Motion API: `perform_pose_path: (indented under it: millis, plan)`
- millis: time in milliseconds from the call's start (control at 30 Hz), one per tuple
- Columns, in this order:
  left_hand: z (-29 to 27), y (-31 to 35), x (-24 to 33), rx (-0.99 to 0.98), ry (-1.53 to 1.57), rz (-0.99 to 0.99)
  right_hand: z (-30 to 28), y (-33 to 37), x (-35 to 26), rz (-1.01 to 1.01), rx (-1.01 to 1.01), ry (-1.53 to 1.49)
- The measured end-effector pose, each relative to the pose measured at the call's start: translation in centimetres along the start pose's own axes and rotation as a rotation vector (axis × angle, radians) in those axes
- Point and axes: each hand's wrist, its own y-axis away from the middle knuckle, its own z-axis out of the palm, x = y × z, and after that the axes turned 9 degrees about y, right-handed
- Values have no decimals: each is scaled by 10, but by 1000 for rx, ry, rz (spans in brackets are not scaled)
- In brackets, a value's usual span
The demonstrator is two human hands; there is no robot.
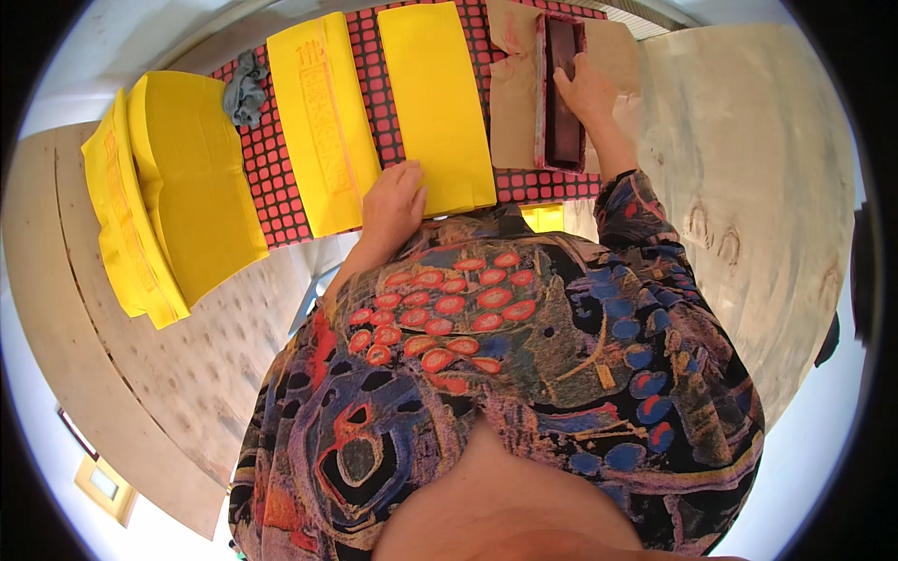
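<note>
Head view: right hand (pixel 588 92) reaches over a dark-stained tray (pixel 541 114).

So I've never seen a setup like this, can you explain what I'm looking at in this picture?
There's no robot here, just a person's bare hands. The one picture comes from a fisheye camera worn on their head, looking down, so edges bend and their patterned shirt fills the lower middle.

On a red-and-black cloth lie a red-marked yellow strip, a plain yellow strip and a grey rag. More yellow sheets lie at far left. At right, a long dark-red box sits on brown paper.

The left hand touches the strips' near end; the right hand is on the box. I can't tell how firmly either grips.
</note>
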Motion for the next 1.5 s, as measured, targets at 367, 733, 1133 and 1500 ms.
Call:
perform_pose_path:
  millis: [367,733,1133,1500]
  plan:
    - [7,-9,-7,40,-83,32,26,-4,-7,51,67,-40]
    - [17,-18,-21,-78,-171,130,7,-16,-6,-11,182,-177]
    - [33,-18,-21,-89,-191,152,-52,10,-106,-285,147,-455]
    - [47,-16,-12,-128,-172,158,-41,0,-145,-339,5,-329]
